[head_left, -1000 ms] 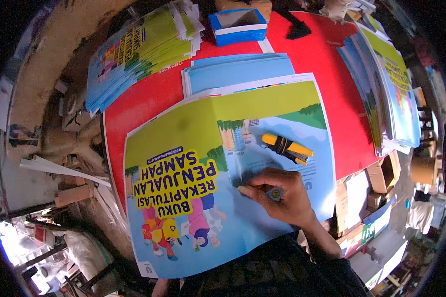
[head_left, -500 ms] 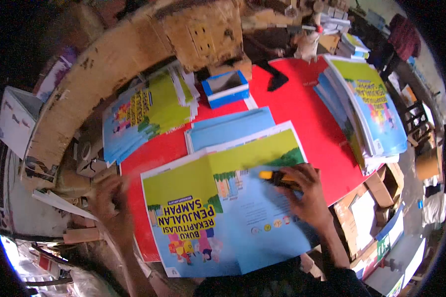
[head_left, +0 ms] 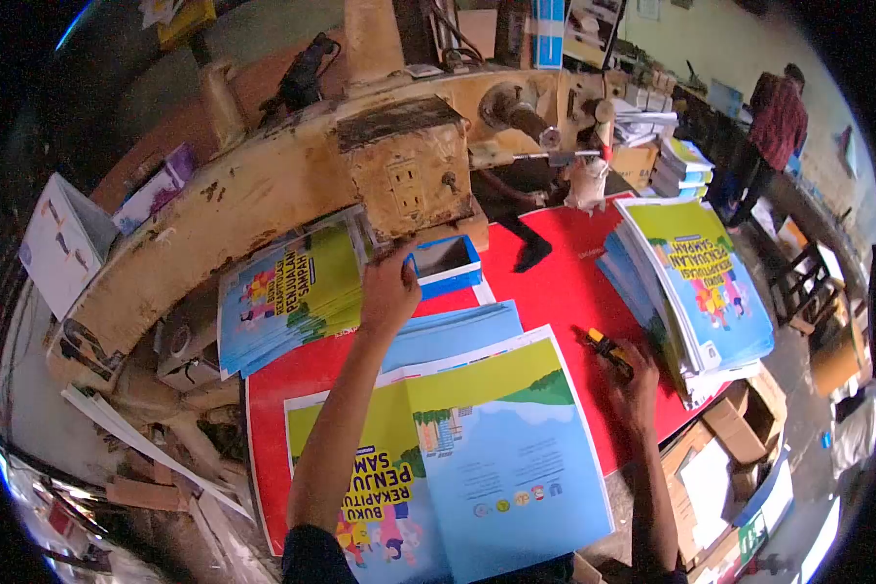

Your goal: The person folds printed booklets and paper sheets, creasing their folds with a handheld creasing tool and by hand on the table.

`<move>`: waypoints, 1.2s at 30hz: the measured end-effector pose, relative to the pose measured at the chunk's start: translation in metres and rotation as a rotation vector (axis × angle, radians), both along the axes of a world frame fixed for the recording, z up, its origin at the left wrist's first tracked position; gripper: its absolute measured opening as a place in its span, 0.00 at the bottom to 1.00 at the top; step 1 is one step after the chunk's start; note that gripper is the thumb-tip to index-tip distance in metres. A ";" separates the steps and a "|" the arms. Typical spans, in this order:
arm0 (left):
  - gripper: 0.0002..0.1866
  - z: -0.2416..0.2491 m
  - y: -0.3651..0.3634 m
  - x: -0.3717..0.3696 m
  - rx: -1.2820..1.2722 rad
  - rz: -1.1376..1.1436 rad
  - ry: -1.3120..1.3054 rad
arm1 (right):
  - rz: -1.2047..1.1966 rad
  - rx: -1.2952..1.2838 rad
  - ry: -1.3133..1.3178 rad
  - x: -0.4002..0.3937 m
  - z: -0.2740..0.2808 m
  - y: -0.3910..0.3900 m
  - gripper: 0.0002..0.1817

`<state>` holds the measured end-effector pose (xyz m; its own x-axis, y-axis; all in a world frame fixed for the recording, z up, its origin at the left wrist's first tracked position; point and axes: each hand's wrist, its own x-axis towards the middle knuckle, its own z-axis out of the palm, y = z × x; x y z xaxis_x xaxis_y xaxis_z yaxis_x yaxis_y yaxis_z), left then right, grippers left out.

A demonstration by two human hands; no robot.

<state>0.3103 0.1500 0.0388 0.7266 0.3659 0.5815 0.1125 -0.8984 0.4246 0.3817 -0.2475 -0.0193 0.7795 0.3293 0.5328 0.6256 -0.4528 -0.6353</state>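
Note:
My left hand (head_left: 391,282) reaches over the cover sheet to the left rim of an open-topped blue box (head_left: 455,283); its fingers are curled together, and whatever they hold is hidden. In my right hand (head_left: 635,380) is a yellow-and-black utility knife (head_left: 608,350), held above the red board (head_left: 565,292) right of the sheet. An unfolded green-and-blue cover sheet (head_left: 516,457) lies nearest me, partly covered by my left forearm. Behind it sits a stack of blue sheets (head_left: 457,331).
Piles of printed booklets stand at left (head_left: 292,292) and right (head_left: 711,282). A worn metal machine frame (head_left: 234,204) arches behind, with an outlet box (head_left: 409,175). Cardboard boxes (head_left: 735,428) sit at lower right. A person (head_left: 774,127) stands at far right.
My left hand has gone from the left side up to the blue box. My right hand, with the utility knife, has moved right off the sheet. The view has tilted upward.

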 end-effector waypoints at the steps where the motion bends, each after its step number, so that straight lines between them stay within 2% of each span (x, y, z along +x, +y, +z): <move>1: 0.13 0.002 -0.003 -0.012 0.039 -0.019 -0.136 | 0.043 0.040 0.104 -0.007 0.008 0.001 0.20; 2: 0.13 0.002 -0.008 -0.028 0.074 -0.033 -0.270 | 0.046 0.036 0.126 -0.012 0.012 0.001 0.20; 3: 0.13 0.002 -0.013 -0.049 0.074 -0.028 -0.253 | 0.008 0.053 0.178 -0.014 0.016 0.004 0.20; 5: 0.16 0.005 -0.025 -0.097 0.042 -0.058 0.052 | -0.027 0.077 0.242 -0.013 0.015 0.009 0.19; 6: 0.16 0.009 -0.030 -0.112 0.047 -0.053 0.063 | -0.026 0.036 0.189 -0.010 0.013 0.008 0.19; 8: 0.23 0.014 -0.036 -0.138 -0.150 -0.191 0.233 | -0.072 -0.085 0.068 -0.005 0.002 0.003 0.19; 9: 0.23 0.011 -0.035 -0.147 -0.145 -0.187 0.229 | -0.068 -0.080 0.064 -0.003 -0.006 0.003 0.19; 11: 0.32 0.000 -0.028 -0.149 0.143 -0.159 0.321 | -0.024 -0.036 -0.060 0.002 -0.011 -0.002 0.19; 12: 0.33 -0.008 -0.027 -0.145 0.050 -0.168 0.380 | -0.020 -0.109 -0.125 -0.001 -0.004 -0.001 0.19; 13: 0.33 -0.013 -0.024 -0.141 0.065 -0.194 0.359 | -0.030 -0.048 -0.079 -0.003 -0.003 0.002 0.20; 15: 0.32 -0.017 -0.023 -0.134 -0.073 -0.171 0.478 | -0.075 -0.141 -0.030 0.003 -0.013 -0.003 0.21; 16: 0.32 -0.015 -0.026 -0.134 -0.131 -0.146 0.511 | -0.103 -0.081 -0.140 0.002 -0.017 -0.001 0.21; 17: 0.32 -0.010 -0.028 -0.135 -0.133 -0.150 0.499 | -0.105 -0.083 -0.152 0.003 -0.017 -0.003 0.21; 19: 0.32 0.006 -0.034 -0.142 -0.435 -0.187 0.511 | -0.134 -0.040 -0.046 -0.008 0.002 0.003 0.21; 20: 0.32 0.017 -0.038 -0.147 -0.436 -0.182 0.502 | -0.238 -0.036 -0.131 -0.012 -0.001 0.004 0.20; 21: 0.31 0.033 -0.044 -0.152 -0.473 -0.220 0.383 | -0.228 -0.033 -0.141 -0.017 0.009 0.005 0.20; 22: 0.30 0.050 -0.049 -0.159 -0.508 -0.257 0.264 | -0.065 0.078 0.047 -0.029 0.029 0.005 0.22; 23: 0.30 0.071 -0.053 -0.167 -0.507 -0.249 0.258 | 0.098 0.185 0.242 -0.043 0.046 0.007 0.23; 24: 0.29 0.097 -0.058 -0.176 -0.533 -0.277 0.205 | 0.234 0.336 0.351 -0.058 0.057 0.016 0.25; 25: 0.28 0.122 -0.063 -0.184 -0.558 -0.307 0.155 | 0.356 0.325 0.417 -0.061 0.048 0.019 0.30; 28: 0.28 0.186 -0.080 -0.206 -0.718 -0.370 -0.056 | 0.656 0.169 0.596 -0.104 0.079 0.053 0.60; 30: 0.30 0.207 -0.083 -0.216 -0.745 -0.403 -0.161 | 0.796 0.321 0.589 -0.131 0.077 0.084 0.61; 31: 0.31 0.215 -0.083 -0.221 -0.757 -0.418 -0.199 | 0.870 0.197 0.542 -0.135 0.072 0.095 0.61; 33: 0.32 0.221 -0.081 -0.230 -0.785 -0.427 -0.221 | 0.899 0.405 0.679 -0.150 0.063 0.112 0.52; 34: 0.33 0.220 -0.077 -0.232 -0.802 -0.425 -0.215 | 0.907 0.413 0.677 -0.154 0.064 0.115 0.52; 36: 0.35 0.209 -0.068 -0.237 -0.849 -0.406 -0.169 | 1.072 0.602 0.976 -0.161 0.071 0.115 0.38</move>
<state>0.0729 0.0822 0.2481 0.8217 0.4524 0.3467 -0.2620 -0.2405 0.9346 0.2209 -0.1327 0.0522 0.4391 0.8674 0.2340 -0.2675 0.3749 -0.8877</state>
